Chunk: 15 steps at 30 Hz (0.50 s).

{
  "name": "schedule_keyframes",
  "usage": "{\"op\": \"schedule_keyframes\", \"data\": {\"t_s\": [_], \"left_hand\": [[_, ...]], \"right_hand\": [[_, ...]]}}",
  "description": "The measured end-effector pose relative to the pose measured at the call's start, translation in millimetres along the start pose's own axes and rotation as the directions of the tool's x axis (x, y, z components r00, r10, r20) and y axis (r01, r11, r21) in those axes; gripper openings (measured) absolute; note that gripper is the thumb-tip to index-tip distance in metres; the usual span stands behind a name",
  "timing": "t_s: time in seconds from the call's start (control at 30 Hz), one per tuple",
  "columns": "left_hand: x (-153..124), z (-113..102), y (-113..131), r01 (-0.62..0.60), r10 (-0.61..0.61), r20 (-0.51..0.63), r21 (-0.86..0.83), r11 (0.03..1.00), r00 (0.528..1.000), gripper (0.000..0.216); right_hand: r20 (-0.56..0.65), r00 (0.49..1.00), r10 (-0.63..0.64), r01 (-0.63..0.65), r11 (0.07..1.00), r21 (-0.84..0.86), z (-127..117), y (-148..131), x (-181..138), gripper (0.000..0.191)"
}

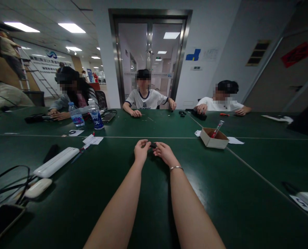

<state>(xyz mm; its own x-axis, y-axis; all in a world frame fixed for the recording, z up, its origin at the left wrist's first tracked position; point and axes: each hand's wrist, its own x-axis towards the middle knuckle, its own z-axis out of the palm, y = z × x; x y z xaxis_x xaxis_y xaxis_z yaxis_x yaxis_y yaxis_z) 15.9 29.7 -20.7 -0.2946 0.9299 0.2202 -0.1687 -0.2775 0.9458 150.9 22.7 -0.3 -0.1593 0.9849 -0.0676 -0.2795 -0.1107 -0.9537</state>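
Both my arms reach out over the dark green table. My left hand and my right hand meet in the middle, fingers curled and pinched on a small black part held between them just above the tabletop. A thin bracelet circles my right wrist. What the small black part is cannot be made out.
A small cardboard box holding a red-tipped tool stands to the right. To the left lie a white power strip, a white pod, cables, a phone and paper slips. Two water bottles stand farther back. Three people sit across the table.
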Motion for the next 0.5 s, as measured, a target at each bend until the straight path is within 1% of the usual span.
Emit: {"op": "schedule_keyframes", "data": {"t_s": [0.07,0.17,0.23,0.33,0.43,0.5], "left_hand": [[1.4,-1.2,-0.1,-0.011,0.01,0.032,0.015,1.0,0.999,0.024],[0.2,1.0,-0.1,-0.008,0.004,0.072,0.062,0.998,0.997,0.02],[-2.0,1.8,0.8,-0.014,0.008,0.059,0.116,0.993,0.998,0.021],[-5.1,0.3,3.4,-0.037,0.034,0.018,0.195,0.98,0.999,0.022],[-5.9,-1.4,5.4,-0.043,0.04,0.017,0.165,0.985,0.999,0.021],[-4.8,-1.1,5.4,-0.018,0.015,0.028,0.114,0.993,0.999,0.021]], "right_hand": [[0.005,0.997,-0.08,0.08,0.997,0.011,-0.2,5.4,2.8,0.022],[0.004,0.993,-0.121,0.121,0.992,0.025,-4.9,7.2,1.3,0.023],[-0.011,0.992,-0.125,0.126,0.992,0.029,-6.4,6.2,-1.5,0.021],[-0.068,0.988,-0.14,0.144,0.988,0.06,-6.0,4.1,-4.9,0.019],[-0.102,0.983,-0.149,0.159,0.982,0.101,-5.8,3.1,-6.2,0.023],[-0.104,0.983,-0.151,0.163,0.979,0.119,-6.3,3.1,-6.3,0.026]]}}
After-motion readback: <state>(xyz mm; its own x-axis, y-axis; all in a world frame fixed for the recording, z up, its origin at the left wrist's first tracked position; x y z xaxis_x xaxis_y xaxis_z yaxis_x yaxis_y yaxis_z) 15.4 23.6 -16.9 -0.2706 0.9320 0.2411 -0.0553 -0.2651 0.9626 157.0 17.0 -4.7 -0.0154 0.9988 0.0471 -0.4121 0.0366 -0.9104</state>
